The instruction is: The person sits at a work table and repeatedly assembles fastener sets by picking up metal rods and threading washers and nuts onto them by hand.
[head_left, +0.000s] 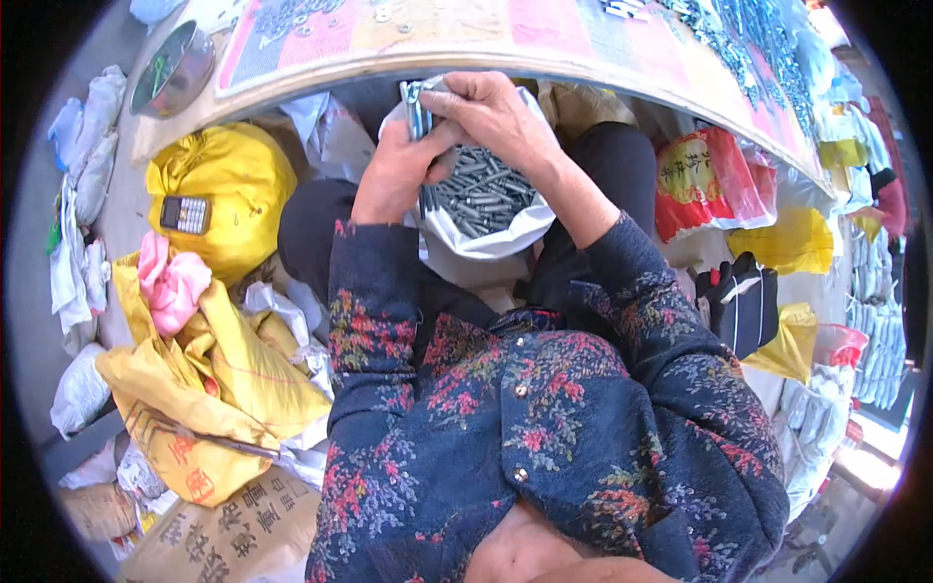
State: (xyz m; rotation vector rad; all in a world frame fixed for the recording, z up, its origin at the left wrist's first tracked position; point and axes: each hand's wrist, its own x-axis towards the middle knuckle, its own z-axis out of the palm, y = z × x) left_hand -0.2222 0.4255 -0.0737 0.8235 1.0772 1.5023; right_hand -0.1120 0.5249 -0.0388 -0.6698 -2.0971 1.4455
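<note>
Between my knees stands a white sack [491,243], its mouth rolled open, full of grey metal pins or sleeves [483,201]. Over its far left rim, my left hand [398,160] is closed around a few shiny metal bolts [419,112] that stand upright. My right hand [496,117] meets it from the right, fingers bent and pressed against the upper part of the same bolts. The right fingertips partly cover the bolts, so their exact number and lower ends are hidden.
A table [437,66] curves across the far side, with washers [292,19] and heaps of metal fasteners [743,49] on it. A metal bowl [173,70] sits at its left corner. Yellow sacks [228,194], a calculator [186,215] and a red bag [705,180] flank my legs.
</note>
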